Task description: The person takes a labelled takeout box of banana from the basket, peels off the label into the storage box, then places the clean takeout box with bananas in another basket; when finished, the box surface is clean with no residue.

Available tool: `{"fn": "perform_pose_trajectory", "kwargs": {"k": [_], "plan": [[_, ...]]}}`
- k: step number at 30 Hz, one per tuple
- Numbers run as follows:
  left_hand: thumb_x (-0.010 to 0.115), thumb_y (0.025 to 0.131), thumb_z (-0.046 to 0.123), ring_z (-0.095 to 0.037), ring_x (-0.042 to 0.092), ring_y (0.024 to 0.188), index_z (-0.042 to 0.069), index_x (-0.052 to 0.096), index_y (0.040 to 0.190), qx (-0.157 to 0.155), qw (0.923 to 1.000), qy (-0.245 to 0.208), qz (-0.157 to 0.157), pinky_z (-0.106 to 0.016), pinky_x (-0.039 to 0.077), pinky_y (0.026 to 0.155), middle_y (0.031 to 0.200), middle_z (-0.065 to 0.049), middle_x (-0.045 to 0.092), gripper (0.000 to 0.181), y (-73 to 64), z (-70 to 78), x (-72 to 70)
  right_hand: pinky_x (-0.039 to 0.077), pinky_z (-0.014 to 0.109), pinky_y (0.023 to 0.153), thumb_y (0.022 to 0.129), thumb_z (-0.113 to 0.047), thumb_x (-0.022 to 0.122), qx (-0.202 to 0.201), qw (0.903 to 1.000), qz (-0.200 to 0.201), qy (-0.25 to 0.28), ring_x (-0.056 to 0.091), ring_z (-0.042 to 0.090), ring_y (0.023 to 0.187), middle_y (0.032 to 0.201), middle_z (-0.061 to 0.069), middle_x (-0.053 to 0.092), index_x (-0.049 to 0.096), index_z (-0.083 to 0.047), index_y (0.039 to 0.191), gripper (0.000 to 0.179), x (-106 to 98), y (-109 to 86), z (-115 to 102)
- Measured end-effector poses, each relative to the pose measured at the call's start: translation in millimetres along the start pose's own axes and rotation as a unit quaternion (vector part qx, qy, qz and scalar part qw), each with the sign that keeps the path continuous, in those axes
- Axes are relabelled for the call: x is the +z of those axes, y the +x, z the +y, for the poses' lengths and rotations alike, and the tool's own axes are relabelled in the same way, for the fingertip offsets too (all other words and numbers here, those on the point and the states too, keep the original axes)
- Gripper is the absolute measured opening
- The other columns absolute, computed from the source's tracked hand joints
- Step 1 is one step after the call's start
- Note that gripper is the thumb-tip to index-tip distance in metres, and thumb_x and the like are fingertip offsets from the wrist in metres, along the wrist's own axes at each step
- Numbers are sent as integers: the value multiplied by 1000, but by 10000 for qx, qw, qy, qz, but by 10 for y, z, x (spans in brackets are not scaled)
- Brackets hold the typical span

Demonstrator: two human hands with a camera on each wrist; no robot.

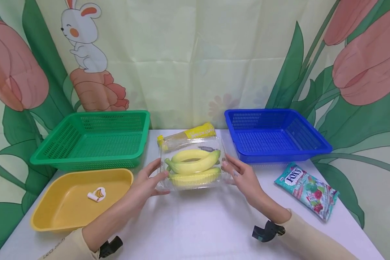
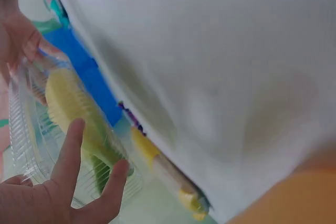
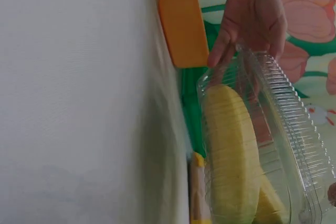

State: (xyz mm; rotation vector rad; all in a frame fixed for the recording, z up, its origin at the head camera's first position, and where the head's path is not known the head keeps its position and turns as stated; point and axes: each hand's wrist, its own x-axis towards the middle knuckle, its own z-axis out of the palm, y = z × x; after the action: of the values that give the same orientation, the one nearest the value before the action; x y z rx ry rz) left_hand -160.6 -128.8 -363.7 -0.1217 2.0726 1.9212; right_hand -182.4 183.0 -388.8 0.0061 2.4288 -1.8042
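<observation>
Both hands hold a clear plastic clamshell box [image 1: 195,186] between them, lifted above the white table. Inside lie several yellow bananas [image 1: 195,165] with greenish ends. My left hand [image 1: 147,183] grips the box's left side, its thumb at the front edge. On the opposite side my right hand [image 1: 247,180] grips the box by its edge. In the left wrist view the ribbed wall of the box [image 2: 23,140] shows, with two fingers along it. The right wrist view shows the box [image 3: 296,135] tilted, with the left hand [image 3: 252,19] at its far end.
Behind the box lies a yellow-ended packet [image 1: 199,131]. A green basket [image 1: 110,144] stands back left, a blue basket [image 1: 263,135] back right. Front left is a yellow basin [image 1: 61,206] holding a banana-picture tag [image 1: 99,194]. A Fox's candy bag [image 1: 308,191] lies at right.
</observation>
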Motion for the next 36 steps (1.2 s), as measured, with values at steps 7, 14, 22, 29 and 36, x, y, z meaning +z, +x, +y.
{"fn": "perform_pose_trajectory", "kwargs": {"k": [7, 14, 22, 29, 36], "plan": [[56, 110, 19, -39, 44, 152, 10, 15, 171, 63, 9998, 118, -122, -37, 65, 91, 179, -14, 15, 74, -53, 260, -200, 63, 30, 94, 110, -38, 58, -329, 9991, -62, 246, 57, 36, 145, 163, 16, 50, 43, -11, 161, 60, 24, 27, -199], [59, 109, 21, -38, 47, 150, 10, 13, 171, 405, 9985, 206, -292, -40, 65, 92, 179, -14, 11, 78, -75, 463, -422, 64, 29, 90, 109, -36, 58, -531, 9967, -97, 602, 51, 33, 150, 164, 14, 49, 47, -12, 159, 56, 91, 80, -389], [58, 109, 28, -32, 44, 153, 17, 17, 171, 469, 9966, 671, -87, -26, 63, 95, 179, -5, 20, 75, -11, 646, -729, 64, 34, 94, 109, -30, 59, -688, 9919, -170, 1058, 46, 30, 154, 169, 6, 44, 48, -15, 160, 54, 275, 235, -587], [55, 110, 33, -23, 50, 143, 18, 22, 171, 495, 9963, 688, 158, -30, 63, 95, 172, -7, 33, 70, 102, 708, -991, 63, 43, 98, 109, -26, 59, -814, 9853, -215, 1486, 47, 29, 153, 167, 8, 45, 51, -11, 158, 51, 505, 411, -731], [55, 110, 33, -13, 61, 128, 17, 25, 170, 440, 9976, 449, 280, -35, 63, 96, 167, -8, 36, 68, 192, 721, -1258, 62, 44, 99, 107, -22, 62, -923, 9799, -277, 1748, 52, 28, 150, 162, 11, 51, 53, -10, 155, 50, 742, 581, -830]]}}
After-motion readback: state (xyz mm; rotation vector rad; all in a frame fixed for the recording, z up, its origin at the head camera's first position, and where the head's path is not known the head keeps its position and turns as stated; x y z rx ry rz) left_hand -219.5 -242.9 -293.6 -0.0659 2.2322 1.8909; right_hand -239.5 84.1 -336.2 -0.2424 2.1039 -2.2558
